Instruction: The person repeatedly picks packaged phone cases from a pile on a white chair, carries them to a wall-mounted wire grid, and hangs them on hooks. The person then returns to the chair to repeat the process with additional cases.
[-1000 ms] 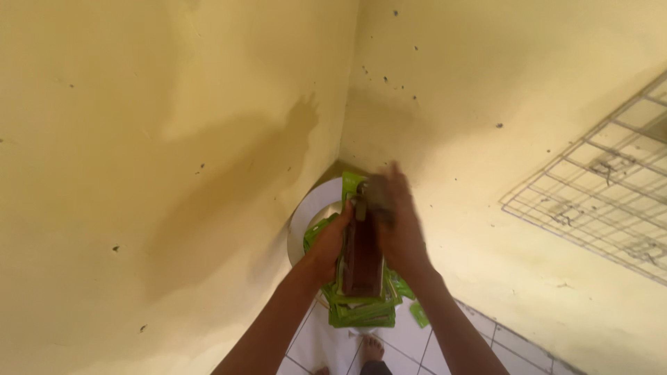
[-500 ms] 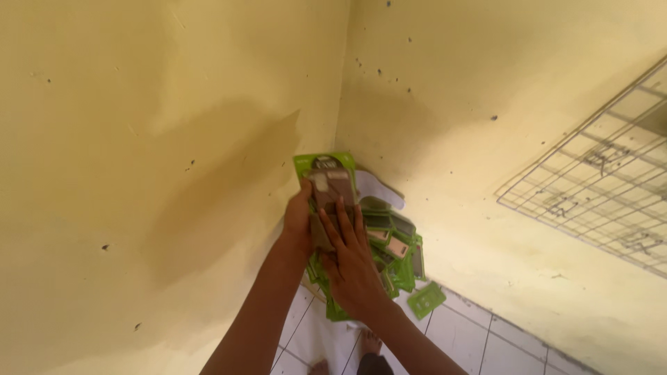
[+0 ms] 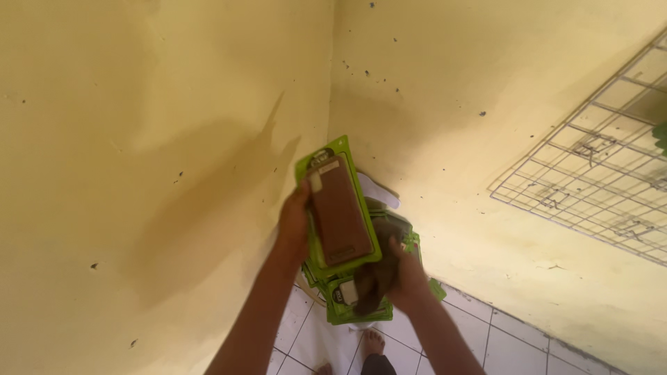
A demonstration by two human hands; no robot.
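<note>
Left hand (image 3: pixel 295 226) grips the raised green card-backed blister pack with a brown leather-look phone case inside (image 3: pixel 338 212), fingers closed round its left long edge, thumb side toward the camera. Largest surround: two pale yellow plaster walls (image 3: pixel 139 139) meeting in a corner seam directly behind the pack; a white wire mesh grid panel (image 3: pixel 590 180) leans against the right-hand wall, well apart from both hands. White tiled floor (image 3: pixel 507 347) shows at frame bottom, with a bare foot (image 3: pixel 372 342) on it. Below the raised pack sits a stack of like green blister packs (image 3: pixel 347 295), apparently piled on a white object that is mostly hidden. Right hand (image 3: pixel 399 274) rests at the stack's right side, closed on a dark brown case or pack (image 3: pixel 375 278); exact item unclear, blurred. Key relation: the raised pack's long axis runs near vertical in frame, tilted slightly, top toward the wall corner, bottom edge overlapping the top of the stack. It lies just up and left of the right hand, nearly touching it; the left hand is the one holding it.
</note>
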